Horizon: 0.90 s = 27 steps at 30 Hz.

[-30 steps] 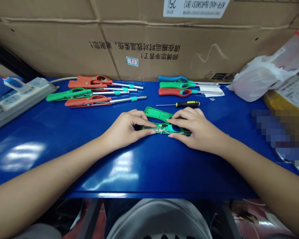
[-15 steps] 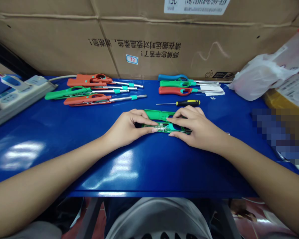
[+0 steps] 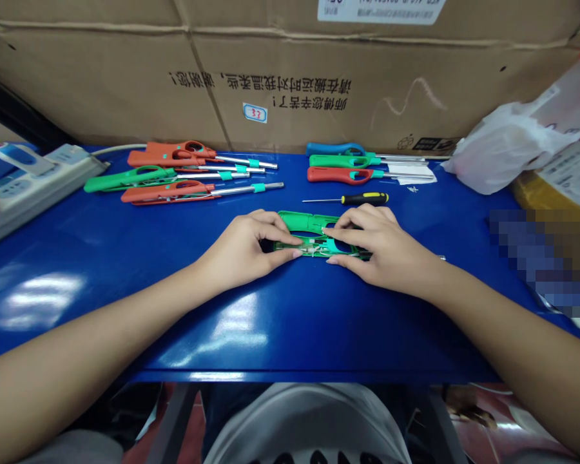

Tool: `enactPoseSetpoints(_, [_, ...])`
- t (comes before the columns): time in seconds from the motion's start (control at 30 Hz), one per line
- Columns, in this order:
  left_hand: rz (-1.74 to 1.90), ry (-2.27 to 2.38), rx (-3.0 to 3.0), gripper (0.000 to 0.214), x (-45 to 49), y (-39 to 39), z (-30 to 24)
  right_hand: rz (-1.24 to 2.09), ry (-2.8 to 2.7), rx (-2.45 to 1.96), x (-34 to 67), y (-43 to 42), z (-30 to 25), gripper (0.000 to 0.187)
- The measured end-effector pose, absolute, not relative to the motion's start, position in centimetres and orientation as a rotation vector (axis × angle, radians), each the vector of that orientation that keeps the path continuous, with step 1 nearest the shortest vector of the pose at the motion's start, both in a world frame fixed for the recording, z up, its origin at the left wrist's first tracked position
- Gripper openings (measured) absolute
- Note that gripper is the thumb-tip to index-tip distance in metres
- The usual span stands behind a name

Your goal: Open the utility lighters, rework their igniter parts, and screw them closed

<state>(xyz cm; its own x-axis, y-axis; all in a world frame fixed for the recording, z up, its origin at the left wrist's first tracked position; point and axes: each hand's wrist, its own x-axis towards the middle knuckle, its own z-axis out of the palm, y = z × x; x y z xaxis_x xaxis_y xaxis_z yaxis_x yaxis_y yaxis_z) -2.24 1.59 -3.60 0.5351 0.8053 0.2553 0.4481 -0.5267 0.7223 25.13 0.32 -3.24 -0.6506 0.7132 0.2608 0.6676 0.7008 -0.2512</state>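
On the blue table (image 3: 280,309) in front of me lies a green lighter body (image 3: 314,235), opened up with its inner parts showing. My left hand (image 3: 244,251) pinches its left end between thumb and fingers. My right hand (image 3: 384,248) covers its right end, fingers curled over the shell and pressing on it. A second green shell half lies just behind, touching the first. A small screwdriver (image 3: 352,200) with a black and yellow handle rests a little beyond my right hand.
Several red and green long-nosed lighters (image 3: 183,177) lie at the back left, three more (image 3: 362,165) at the back middle. A power strip (image 3: 24,187) sits far left, a white plastic bag (image 3: 512,151) far right. A cardboard box (image 3: 290,77) walls the back.
The rear green shell half, tilted up a second ago, now lies flat against the other. Both hands have stayed on the lighter body.
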Motion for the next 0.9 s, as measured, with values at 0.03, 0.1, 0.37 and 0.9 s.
enactPoseSetpoints(0.03, [0.772, 0.992, 2.242, 0.016, -2.3, 1.6, -3.4, 0.186, -2.572, -1.081, 25.1, 0.3, -3.2, 0.038])
enactPoseSetpoints(0.1, [0.729, 0.942, 2.343, 0.016, -2.5, 1.5, -3.1, 0.179, -2.573, -1.080, 25.1, 0.3, -3.2, 0.038])
enactPoseSetpoints(0.37, [0.693, 0.885, 2.425, 0.016, -2.8, 1.6, -2.5, 0.177, -2.582, -1.073, 25.2, 0.3, -3.1, 0.038])
enactPoseSetpoints(0.9, [0.486, 0.827, 2.818, 0.023, -3.1, 1.2, -1.5, 0.143, -2.681, -0.859, 25.9, 0.4, -1.3, 0.033])
